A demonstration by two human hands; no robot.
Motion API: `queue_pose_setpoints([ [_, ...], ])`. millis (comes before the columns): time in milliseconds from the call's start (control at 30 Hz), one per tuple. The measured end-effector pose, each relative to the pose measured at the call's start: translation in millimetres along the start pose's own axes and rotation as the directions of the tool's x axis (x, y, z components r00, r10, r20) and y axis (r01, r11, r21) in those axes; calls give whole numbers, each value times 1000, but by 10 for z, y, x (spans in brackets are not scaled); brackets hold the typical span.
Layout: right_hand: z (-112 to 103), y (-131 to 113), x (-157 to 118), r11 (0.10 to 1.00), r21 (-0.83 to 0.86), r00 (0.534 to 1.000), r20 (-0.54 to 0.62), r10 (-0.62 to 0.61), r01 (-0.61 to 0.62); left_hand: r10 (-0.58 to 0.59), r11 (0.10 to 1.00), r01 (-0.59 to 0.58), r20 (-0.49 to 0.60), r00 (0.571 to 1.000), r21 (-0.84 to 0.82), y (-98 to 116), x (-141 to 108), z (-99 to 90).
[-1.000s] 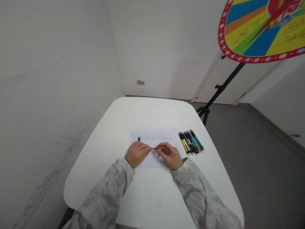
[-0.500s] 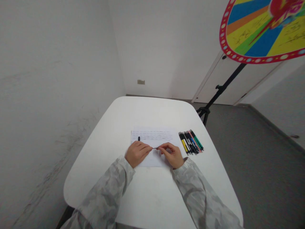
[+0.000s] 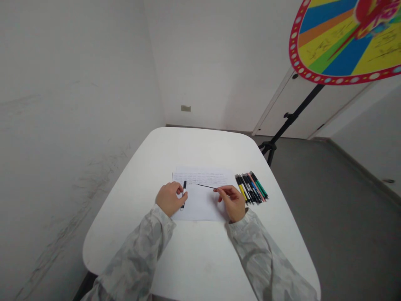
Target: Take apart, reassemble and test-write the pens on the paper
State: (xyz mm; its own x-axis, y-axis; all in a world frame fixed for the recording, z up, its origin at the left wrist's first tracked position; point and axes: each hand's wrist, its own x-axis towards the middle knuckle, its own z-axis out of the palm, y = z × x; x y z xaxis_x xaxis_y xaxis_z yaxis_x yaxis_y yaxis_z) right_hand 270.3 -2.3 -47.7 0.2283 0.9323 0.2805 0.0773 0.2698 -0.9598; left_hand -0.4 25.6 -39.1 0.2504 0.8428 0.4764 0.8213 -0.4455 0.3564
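Between the thumb and fingers of my right hand (image 3: 233, 203) is one end of a thin dark rod (image 3: 206, 186), which points left over the paper. My left hand (image 3: 171, 198) is at the paper's left side, its thumb and fingertips around a black and white pen (image 3: 184, 186) that lies upright in view. Under both is a white sheet of paper (image 3: 200, 209) with lines of handwriting along its upper part. Right of my right hand lies a row of several pens (image 3: 252, 188) in yellow, black, blue, pink and green.
The white table (image 3: 200, 255) has rounded corners. A wall rises close on the left. Beyond the table's right side, a colourful wheel (image 3: 338, 46) stands on a black tripod (image 3: 296, 113).
My left hand has let go of the rod's end and moved left to the pen. The rod now shows at greater length in my right hand, which has shifted slightly right.
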Motion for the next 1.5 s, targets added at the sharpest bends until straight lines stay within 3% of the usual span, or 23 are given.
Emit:
queue_pose_setpoints([
  [300, -22, 27, 38, 996, 87, 997, -75, 18, -11, 183, 983, -183, 16, 983, -11, -53, -3, -9],
  [533, -20, 39, 39, 993, 119, 997, -78, 13, -4, 139, 990, -141, 84, 987, 16, -97, -34, 69],
  [767, -28, 30, 19, 991, 133, 997, -71, -9, 18, 262, 962, -265, -49, 964, -60, -20, 27, -67],
  [1067, -26, 13, 20, 988, 147, 995, -97, -35, 49, 247, 962, -264, -193, 950, -65, 15, 35, -107],
  [1333, -43, 13, 43, 987, 153, 989, -149, -26, 49, 227, 967, -246, -208, 951, -68, -9, 22, -94],
  [1500, -38, 13, 41, 988, 150, 993, -112, -23, 39, 236, 965, -254, -214, 948, -61, -10, 22, -94],
])
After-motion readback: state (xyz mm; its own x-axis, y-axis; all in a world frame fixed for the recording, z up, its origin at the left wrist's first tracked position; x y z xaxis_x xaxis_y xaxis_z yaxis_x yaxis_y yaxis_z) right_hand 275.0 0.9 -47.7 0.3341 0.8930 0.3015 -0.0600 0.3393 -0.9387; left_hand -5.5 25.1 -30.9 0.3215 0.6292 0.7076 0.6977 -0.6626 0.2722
